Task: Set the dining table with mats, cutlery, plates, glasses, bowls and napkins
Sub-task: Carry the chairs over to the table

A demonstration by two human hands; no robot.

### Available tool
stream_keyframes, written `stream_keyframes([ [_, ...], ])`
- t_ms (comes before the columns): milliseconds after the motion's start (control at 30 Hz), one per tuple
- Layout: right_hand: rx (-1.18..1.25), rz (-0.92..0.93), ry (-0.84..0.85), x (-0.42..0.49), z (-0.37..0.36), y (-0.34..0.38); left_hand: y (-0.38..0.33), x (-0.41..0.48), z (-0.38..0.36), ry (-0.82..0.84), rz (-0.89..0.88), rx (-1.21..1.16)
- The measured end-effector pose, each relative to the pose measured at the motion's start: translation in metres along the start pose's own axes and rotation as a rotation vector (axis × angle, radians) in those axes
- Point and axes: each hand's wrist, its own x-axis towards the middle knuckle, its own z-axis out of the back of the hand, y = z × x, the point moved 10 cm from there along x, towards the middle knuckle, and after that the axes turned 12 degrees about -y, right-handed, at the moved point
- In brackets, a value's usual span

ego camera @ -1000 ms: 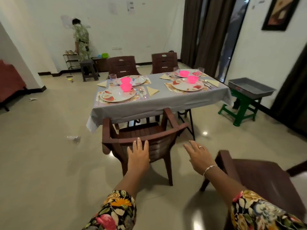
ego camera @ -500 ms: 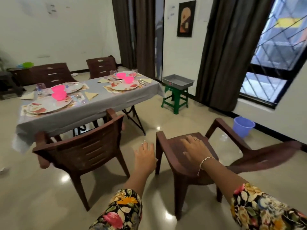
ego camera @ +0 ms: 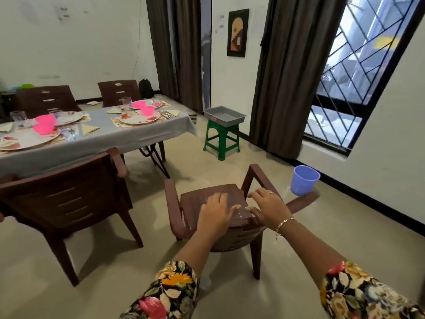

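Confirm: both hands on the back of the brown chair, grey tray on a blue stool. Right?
No. The head view shows a green stool, not blue. The left hand and right hand are on the back of the brown chair; the grey tray sits on that stool.

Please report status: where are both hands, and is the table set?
Left hand and right hand on chair back. Table set: plates, bowls, glasses, napkins. Bucket near chair's arm.
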Motion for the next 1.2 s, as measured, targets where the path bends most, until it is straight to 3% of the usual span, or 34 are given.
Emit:
stream_keyframes([
  [133, -0.006, 0.057, 0.129, -0.021, -0.008, -0.048, -0.037, -0.009, -0.033, 0.11, -0.043, -0.024],
  [233, -0.075, 0.086, 0.241, -0.034, -0.023, -0.081, -0.037, -0.015, -0.053, 0.203, -0.065, 0.189],
  [300, -0.105, 0.096, 0.27, -0.038, -0.03, -0.096, -0.037, -0.012, -0.053, 0.18, -0.081, 0.298],
  [533, -0.162, 0.157, 0.233, -0.017, -0.051, -0.127, -0.024, -0.006, -0.058, 0.187, -0.032, 0.376],
  [800, -0.279, 0.314, 0.143, 0.009, -0.059, -0.123, -0.014, -0.004, -0.06, 0.074, 0.014, 0.375],
  [1000, -0.269, 0.334, 0.077, 0.034, -0.076, -0.135, -0.013, 0.018, -0.058, 0.029, 0.011, 0.412],
  [1200, -0.258, 0.402, 0.126, 0.08, -0.088, -0.13, 0.008, 0.055, -0.066, -0.044, 0.052, 0.402],
])
